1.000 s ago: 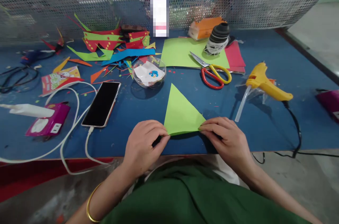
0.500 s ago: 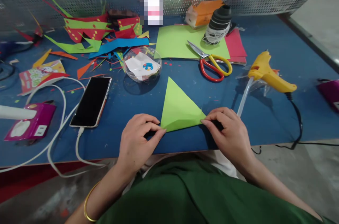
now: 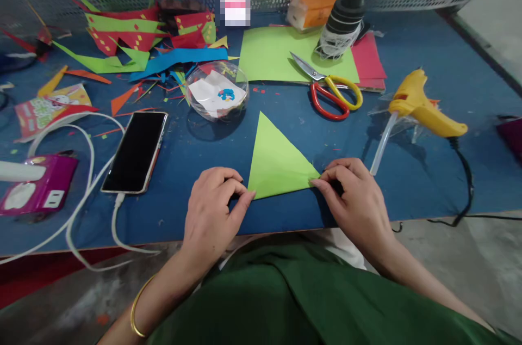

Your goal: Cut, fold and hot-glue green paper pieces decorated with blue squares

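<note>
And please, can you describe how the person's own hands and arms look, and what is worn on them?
The left hand and right hand are both ungloved, and no ring shows. A thin, gold-coloured bangle circles the left forearm; the right has no bangle in view. No sleeve covers either wrist.

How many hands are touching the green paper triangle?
2: the left hand at the near left corner of the green paper triangle, and the right hand at its right corner. No other hand is visible.
</note>
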Tool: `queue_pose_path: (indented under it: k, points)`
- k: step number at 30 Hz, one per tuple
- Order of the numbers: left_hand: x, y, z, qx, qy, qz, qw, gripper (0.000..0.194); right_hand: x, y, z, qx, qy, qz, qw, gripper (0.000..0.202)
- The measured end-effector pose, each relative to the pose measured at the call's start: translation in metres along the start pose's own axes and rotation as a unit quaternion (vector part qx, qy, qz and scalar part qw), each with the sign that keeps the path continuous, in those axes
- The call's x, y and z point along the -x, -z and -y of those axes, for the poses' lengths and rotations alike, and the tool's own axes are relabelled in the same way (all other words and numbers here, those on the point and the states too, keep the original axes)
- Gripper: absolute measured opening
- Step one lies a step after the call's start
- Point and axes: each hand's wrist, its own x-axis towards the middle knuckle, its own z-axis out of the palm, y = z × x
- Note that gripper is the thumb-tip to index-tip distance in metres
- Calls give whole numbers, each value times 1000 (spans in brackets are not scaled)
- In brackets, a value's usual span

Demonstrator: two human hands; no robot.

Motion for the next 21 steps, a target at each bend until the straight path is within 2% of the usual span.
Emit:
queue_pose_path:
  k: [21]
  points:
    - [-1, -1, -2, -32, 5, 1, 999, 22, -2, 1, 0, -11, 0, -9, 1000, 19]
